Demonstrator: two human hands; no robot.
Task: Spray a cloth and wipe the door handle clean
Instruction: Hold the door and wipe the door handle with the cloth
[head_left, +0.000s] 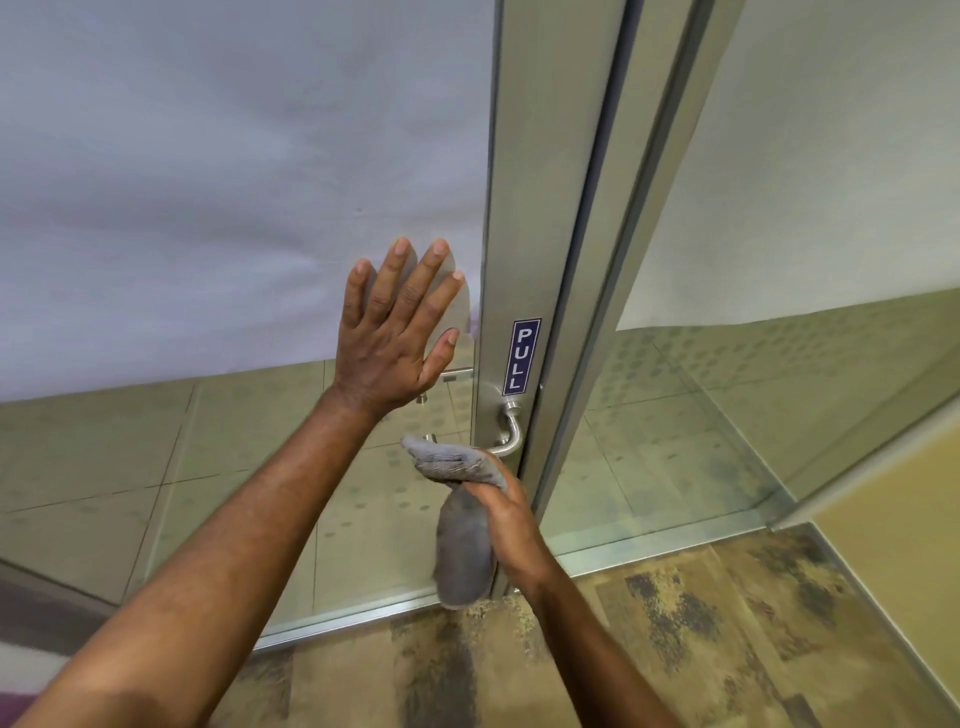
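Observation:
A metal lever door handle (511, 434) sticks out of the silver door frame, just below a blue PULL sticker (522, 356). My right hand (511, 519) grips a grey cloth (457, 462), which is wrapped over the handle's free end; a loose tail of the cloth hangs down below my hand. My left hand (397, 330) lies flat with fingers spread against the frosted glass, up and left of the handle. No spray bottle is in view.
The glass door (234, 208) is frosted above and clear below, showing tiled floor behind it. A second glass panel (779, 260) stands at the right. Patterned carpet (675, 649) covers the floor on my side.

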